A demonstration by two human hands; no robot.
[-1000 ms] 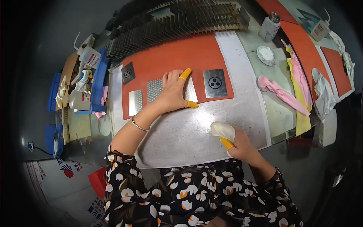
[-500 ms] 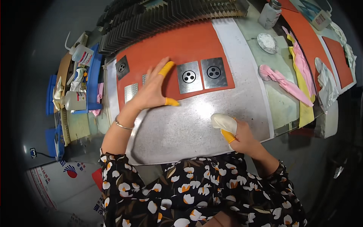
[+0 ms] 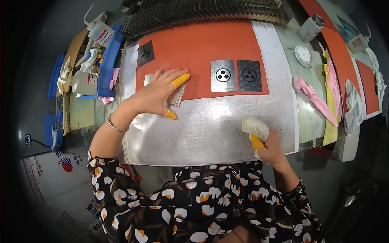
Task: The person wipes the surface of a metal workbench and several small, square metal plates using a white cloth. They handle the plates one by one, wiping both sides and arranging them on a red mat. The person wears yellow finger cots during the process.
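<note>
orange mat (image 3: pixel 198 44) fills the middle of my remote view, lying on a grey metal sheet (image 3: pixel 202 137). through the head camera i see the left hand (image 3: pixel 156 94) over the mat's near left part, palm down, thumb and forefinger spread wide in an open grip. a dotted plate (image 3: pixel 177 97) shows between them, at the mat's near edge; the hand hides the rest, and i can't tell how firmly, if at all, the fingers press on it. the edge of a pale plate (image 3: pixel 148 77) peeks out past the knuckles.

the right hand (image 3: pixel 270 146) is closed on a white cloth (image 3: pixel 255 127), bunched at the thumb, above the metal sheet and well apart from the left. i see yellow cots (image 3: pixel 257 141) on digits of both hands, and a bracelet (image 3: pixel 115 125) on the left wrist.

on the mat's right side i have a silver plate (image 3: pixel 223 75) and a dark plate (image 3: pixel 249 75) side by side, each marked with a ring around three dots. a smaller-looking black plate (image 3: pixel 146 53) lies tilted at the far left corner.

beyond the mat i make out a rack (image 3: pixel 202 16) of thin dark sheets. to the right are a jar (image 3: pixel 310 28), a dish (image 3: pixel 303 56) and a pink cloth (image 3: pixel 316 101); to the left, a blue tray (image 3: pixel 111 56) and two bottles (image 3: pixel 84 83).
</note>
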